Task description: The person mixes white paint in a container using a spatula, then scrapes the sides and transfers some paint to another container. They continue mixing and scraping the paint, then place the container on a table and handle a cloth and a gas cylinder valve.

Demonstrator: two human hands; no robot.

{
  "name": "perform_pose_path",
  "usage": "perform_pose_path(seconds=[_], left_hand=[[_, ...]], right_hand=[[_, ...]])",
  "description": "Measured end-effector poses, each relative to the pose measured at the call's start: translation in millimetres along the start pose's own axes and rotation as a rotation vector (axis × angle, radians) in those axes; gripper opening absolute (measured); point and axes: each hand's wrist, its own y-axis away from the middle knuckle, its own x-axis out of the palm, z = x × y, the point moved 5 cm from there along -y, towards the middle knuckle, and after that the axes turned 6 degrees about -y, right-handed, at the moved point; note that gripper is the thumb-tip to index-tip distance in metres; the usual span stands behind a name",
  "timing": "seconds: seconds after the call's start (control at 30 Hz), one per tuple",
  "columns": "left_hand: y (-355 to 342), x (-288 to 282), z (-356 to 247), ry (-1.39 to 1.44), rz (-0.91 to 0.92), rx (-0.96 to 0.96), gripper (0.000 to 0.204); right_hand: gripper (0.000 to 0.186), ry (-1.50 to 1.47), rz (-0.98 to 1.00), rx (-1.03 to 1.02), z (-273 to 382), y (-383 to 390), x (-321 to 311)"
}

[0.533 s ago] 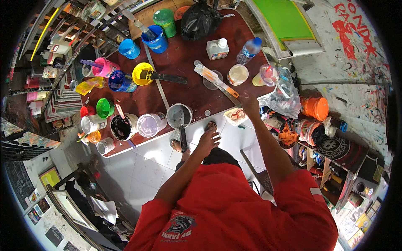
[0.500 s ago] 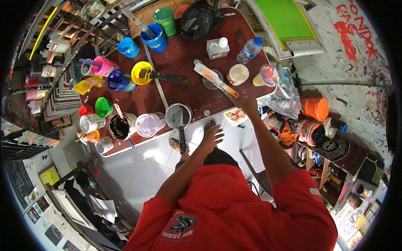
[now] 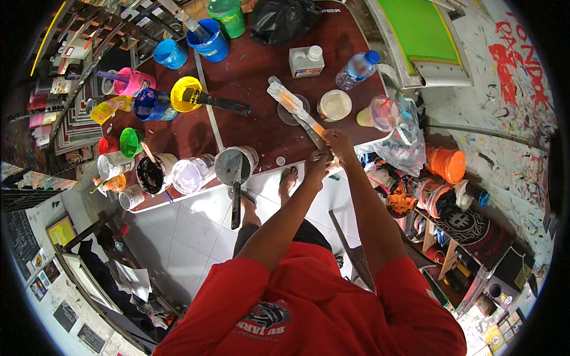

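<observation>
My right hand grips the near end of two stirring sticks, one orange with a pale, paint-smeared end, one dark. My left hand is closed round the dark stick's lower end, just below my right hand. The sticks reach over a round translucent lid on the dark red table. Right of them are a tub of cream paint and a cup with pinkish contents. To the left, a grey paint bucket at the front edge holds a black-handled spatula.
Paint buckets in yellow, blue and pink fill the left side. A water bottle, white jug and black bag sit behind. A chair stands at my right, near an orange bucket.
My left hand has risen rightward from below the table edge and closed on the dark stick beside my right hand. The view has shifted slightly, moving the table up and left in frame.
</observation>
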Motion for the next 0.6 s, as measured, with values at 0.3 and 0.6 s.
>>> perform_pose_path(seconds=[0.3, 0.6], left_hand=[[31, -24, -6, 0.138, 0.056, 0.077, 0.027], [47, -39, -14, 0.335, 0.179, 0.073, 0.016]], right_hand=[[0.014, -0.211, 0.121, 0.065, 4, 5, 9], [0.015, -0.31, 0.108, 0.06, -10, 7, 23]])
